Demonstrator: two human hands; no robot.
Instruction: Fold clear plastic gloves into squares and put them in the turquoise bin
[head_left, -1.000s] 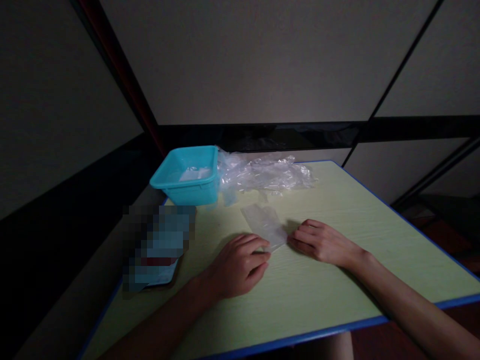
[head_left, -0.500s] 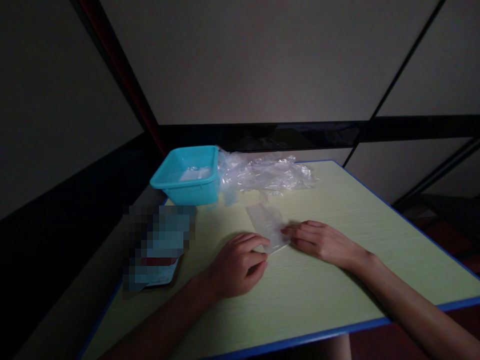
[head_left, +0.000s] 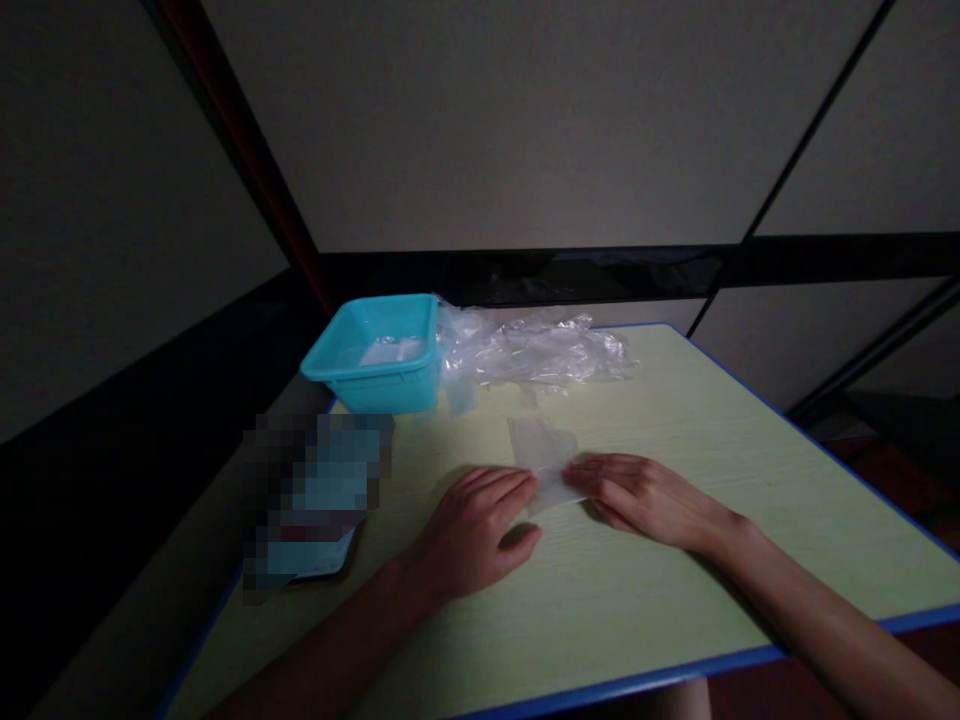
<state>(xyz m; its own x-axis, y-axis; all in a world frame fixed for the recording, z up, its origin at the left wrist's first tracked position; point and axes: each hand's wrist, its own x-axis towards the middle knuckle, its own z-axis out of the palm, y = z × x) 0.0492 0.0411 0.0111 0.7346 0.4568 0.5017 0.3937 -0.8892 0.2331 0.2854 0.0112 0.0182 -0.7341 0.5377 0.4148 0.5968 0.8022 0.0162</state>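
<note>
A small, translucent plastic bag (head_left: 546, 448) lies flat on the table between both hands. My left hand (head_left: 480, 530) rests at its lower left edge, fingers stretched out together on the plastic and thumb held apart. From the other side, my right hand (head_left: 637, 495) lays its extended fingertips on the bag's right edge, with the thumb tucked below. Neither hand is closed round the plastic; the fingers cover parts of its edges.
A turquoise basket (head_left: 382, 390) with pale flat pieces inside stands at the back left. Beside it spreads a heap of crumpled clear plastic (head_left: 540, 350). A phone-like object (head_left: 330, 500), partly pixelated, lies at the left. The green table (head_left: 712, 600) has a blue edge.
The bag has shifted slightly right and turned a little. My left fingers have straightened onto it, with the thumb moving away; my right fingers have flattened.
</note>
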